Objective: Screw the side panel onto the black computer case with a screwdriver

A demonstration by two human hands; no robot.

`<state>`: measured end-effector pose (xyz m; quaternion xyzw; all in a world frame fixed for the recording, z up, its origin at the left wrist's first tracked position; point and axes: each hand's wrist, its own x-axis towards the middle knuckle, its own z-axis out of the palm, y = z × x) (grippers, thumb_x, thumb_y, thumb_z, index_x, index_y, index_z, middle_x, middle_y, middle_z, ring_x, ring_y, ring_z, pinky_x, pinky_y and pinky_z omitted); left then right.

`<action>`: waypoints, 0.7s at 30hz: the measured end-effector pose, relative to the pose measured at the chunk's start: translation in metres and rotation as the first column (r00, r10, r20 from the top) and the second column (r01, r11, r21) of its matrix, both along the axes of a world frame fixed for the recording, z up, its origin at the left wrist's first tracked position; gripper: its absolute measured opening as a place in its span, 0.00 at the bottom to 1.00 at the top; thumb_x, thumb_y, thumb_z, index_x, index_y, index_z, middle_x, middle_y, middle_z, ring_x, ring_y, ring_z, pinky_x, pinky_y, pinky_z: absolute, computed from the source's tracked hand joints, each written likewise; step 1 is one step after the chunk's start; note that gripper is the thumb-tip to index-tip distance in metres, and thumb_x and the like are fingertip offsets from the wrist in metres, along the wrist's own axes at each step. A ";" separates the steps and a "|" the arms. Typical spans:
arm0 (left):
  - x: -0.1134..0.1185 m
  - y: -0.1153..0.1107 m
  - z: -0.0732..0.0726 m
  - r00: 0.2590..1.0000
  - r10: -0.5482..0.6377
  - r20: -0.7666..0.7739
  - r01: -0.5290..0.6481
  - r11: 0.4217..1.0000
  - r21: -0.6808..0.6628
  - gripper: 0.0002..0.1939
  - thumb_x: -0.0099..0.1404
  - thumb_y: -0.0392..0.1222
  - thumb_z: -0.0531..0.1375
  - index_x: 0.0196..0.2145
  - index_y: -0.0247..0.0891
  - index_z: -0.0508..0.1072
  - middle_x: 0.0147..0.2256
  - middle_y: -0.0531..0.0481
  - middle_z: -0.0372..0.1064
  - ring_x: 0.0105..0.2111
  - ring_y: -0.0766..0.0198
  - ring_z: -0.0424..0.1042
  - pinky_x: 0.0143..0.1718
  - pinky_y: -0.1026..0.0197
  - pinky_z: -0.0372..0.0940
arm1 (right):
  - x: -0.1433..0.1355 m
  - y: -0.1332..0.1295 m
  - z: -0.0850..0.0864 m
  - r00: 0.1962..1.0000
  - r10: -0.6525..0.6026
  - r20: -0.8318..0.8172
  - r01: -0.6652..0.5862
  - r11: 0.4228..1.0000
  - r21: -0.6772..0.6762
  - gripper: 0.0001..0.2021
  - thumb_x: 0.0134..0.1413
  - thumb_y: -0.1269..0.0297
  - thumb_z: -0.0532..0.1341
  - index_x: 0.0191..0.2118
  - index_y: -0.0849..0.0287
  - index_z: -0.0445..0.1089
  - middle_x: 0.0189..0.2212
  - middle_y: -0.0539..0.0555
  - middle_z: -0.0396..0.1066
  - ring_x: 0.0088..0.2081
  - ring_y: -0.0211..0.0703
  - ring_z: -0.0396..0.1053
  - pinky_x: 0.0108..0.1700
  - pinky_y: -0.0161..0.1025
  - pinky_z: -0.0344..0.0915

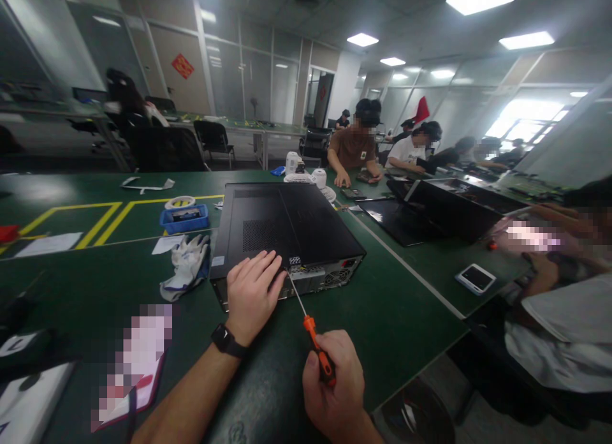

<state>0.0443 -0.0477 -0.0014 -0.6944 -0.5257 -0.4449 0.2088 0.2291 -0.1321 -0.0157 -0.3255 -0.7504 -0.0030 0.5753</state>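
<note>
A black computer case lies flat on the green table, its rear side with ports and a fan grille facing me. My left hand rests on the case's near edge, fingers spread over the top panel, a dark watch on the wrist. In my right hand is an orange and black screwdriver, gripped by its handle. Its thin shaft points up and left, and the tip meets the upper rear edge of the case, just right of my left fingers. Any screw at the tip is too small to make out.
White-grey gloves and a blue tray lie left of the case. White round devices stand behind it. At right are an opened black case, a white device and a seated person. Other people sit farther back.
</note>
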 end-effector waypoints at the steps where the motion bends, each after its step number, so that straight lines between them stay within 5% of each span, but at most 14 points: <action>1: 0.000 0.000 0.000 1.000 -0.001 0.003 0.001 1.000 -0.001 0.14 0.66 0.41 0.62 0.50 0.43 0.76 0.51 0.46 0.77 0.52 0.52 0.75 0.55 0.47 0.60 | 0.000 0.000 0.000 1.000 -0.006 0.000 0.006 1.000 0.005 0.17 0.54 0.80 0.57 0.49 0.63 0.65 0.35 0.57 0.68 0.35 0.43 0.68 0.35 0.43 0.69; 21: 0.000 0.000 -0.001 1.000 -0.003 0.009 0.003 1.000 -0.006 0.15 0.66 0.41 0.62 0.50 0.44 0.75 0.51 0.46 0.77 0.53 0.52 0.74 0.56 0.46 0.59 | 0.003 -0.002 -0.002 0.985 -0.167 0.048 0.168 0.986 -0.019 0.11 0.60 0.74 0.55 0.48 0.61 0.65 0.33 0.54 0.72 0.30 0.40 0.71 0.31 0.36 0.70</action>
